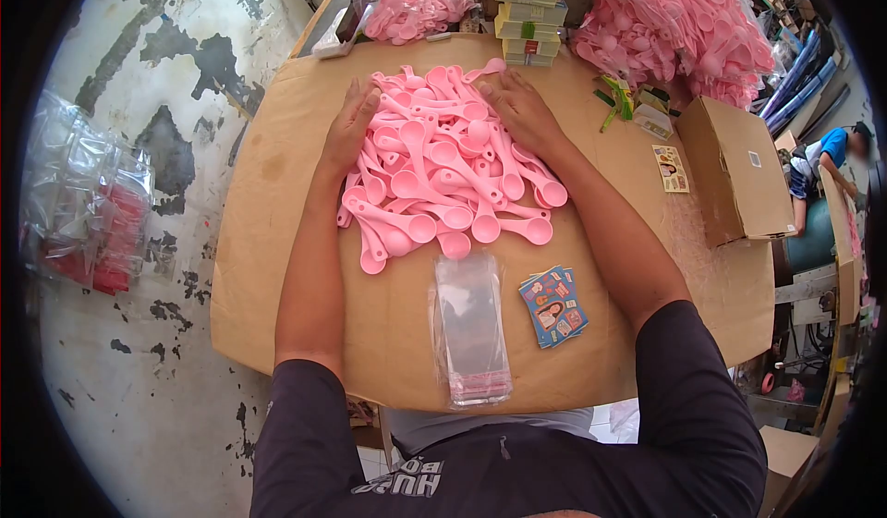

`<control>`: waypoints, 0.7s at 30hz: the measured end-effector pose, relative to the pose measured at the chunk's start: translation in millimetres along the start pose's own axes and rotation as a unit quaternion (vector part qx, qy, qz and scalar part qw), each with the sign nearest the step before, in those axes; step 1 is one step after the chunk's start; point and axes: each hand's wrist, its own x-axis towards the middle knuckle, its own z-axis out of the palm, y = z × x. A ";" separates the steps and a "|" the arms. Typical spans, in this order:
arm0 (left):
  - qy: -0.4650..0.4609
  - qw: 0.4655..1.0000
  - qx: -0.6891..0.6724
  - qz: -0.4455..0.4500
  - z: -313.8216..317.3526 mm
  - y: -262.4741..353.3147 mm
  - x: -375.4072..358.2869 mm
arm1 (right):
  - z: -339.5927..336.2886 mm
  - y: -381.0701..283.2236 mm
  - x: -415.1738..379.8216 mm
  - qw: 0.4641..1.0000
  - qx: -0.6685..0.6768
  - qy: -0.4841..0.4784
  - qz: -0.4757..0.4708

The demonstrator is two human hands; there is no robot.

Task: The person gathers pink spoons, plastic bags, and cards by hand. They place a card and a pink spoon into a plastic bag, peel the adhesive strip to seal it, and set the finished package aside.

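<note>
A large heap of pink plastic spoons (434, 158) lies on the brown table. My left hand (351, 121) rests against the heap's upper left edge, fingers stretched forward, holding nothing. At the upper right edge, my right hand (519, 111) lies alongside the spoons, also open. Nearer to me, below the heap, is a stack of clear plastic bags (473, 329) with pinkish strips at the bottom end. To its right sits a small stack of blue printed cards (553, 307), slightly fanned.
Bagged pink spoons (679, 19) and stacked yellowish card bundles (529, 10) stand at the back. A cardboard box (735, 171) and a printed card (670, 169) are on the right. Plastic packaging (83, 195) lies far left. Another person (827, 158) is at far right.
</note>
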 end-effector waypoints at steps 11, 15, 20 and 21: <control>0.007 0.988 -0.152 -0.034 7.8 41.3 -8.6 | 15.2 14.1 -0.4 0.996 -0.038 0.082 0.024; 0.025 0.995 -0.096 -0.013 7.5 32.2 -5.7 | 10.9 14.3 0.4 0.999 -0.047 -0.004 0.018; 0.013 0.989 -0.139 -0.057 3.6 25.4 -6.0 | 6.6 6.7 -1.3 0.996 0.072 0.036 0.041; 0.015 0.988 -0.139 -0.057 2.6 27.2 -6.6 | 8.1 10.1 0.4 0.989 0.129 0.053 0.046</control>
